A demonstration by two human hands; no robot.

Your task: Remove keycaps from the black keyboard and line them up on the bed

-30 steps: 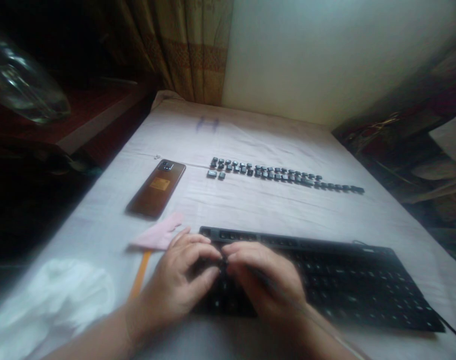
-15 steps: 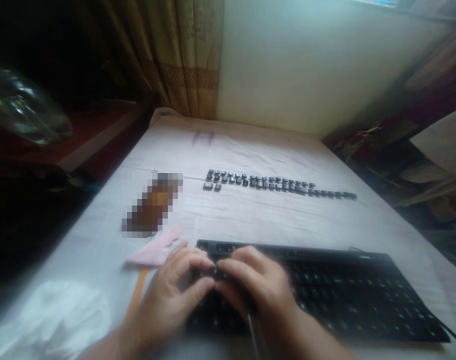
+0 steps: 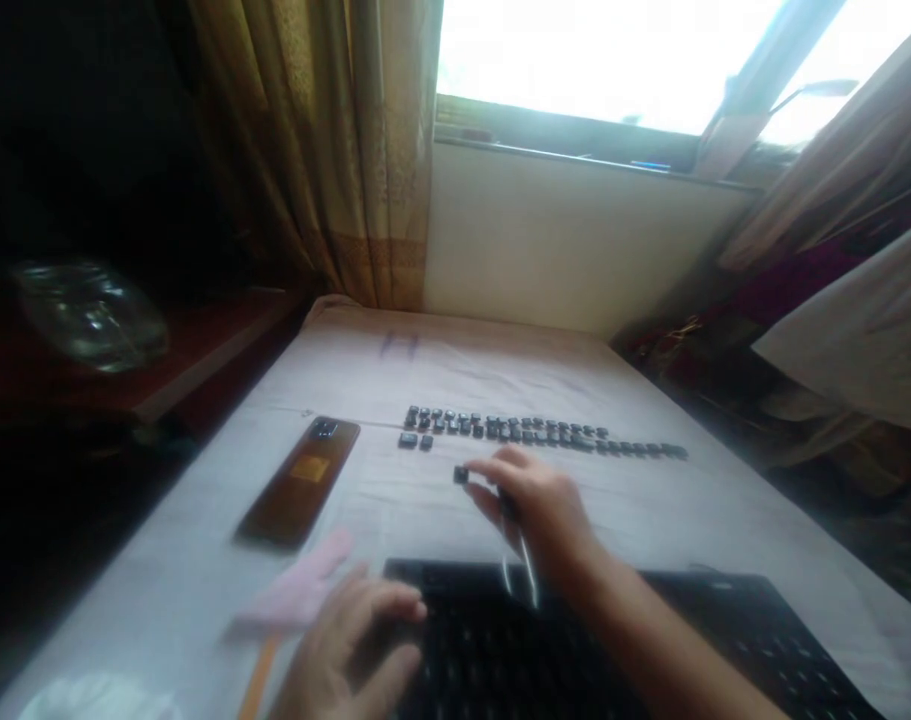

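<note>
A small black keycap (image 3: 461, 475) is pinched between the thumb and forefinger of my right hand (image 3: 552, 500), above the pale cloth. Tucked in the same hand is a dark-handled tool with two thin wire loops (image 3: 526, 575), perhaps a keycap puller; its handle is mostly covered. My left hand (image 3: 357, 645) rests at the left end of the black keyboard (image 3: 462, 650), thumb and forefinger apart with nothing between them. Beyond the keyboard, several loose keycaps (image 3: 526, 433) lie in slanting rows. Two more keycaps (image 3: 408, 440) sit just in front of those rows, at their left end.
A brown phone (image 3: 305, 485) lies face down at left. Near my left hand are a pink piece (image 3: 297, 595) on an orange strip (image 3: 258, 680) and a crumpled white cloth (image 3: 102, 697). A clear glass vessel (image 3: 99, 315) stands on a reddish shelf (image 3: 192, 365).
My right hand has lifted off the keyboard and moved forward towards the rows, carrying a keycap. My left hand stays at the keyboard. The view has tilted up, showing the window.
</note>
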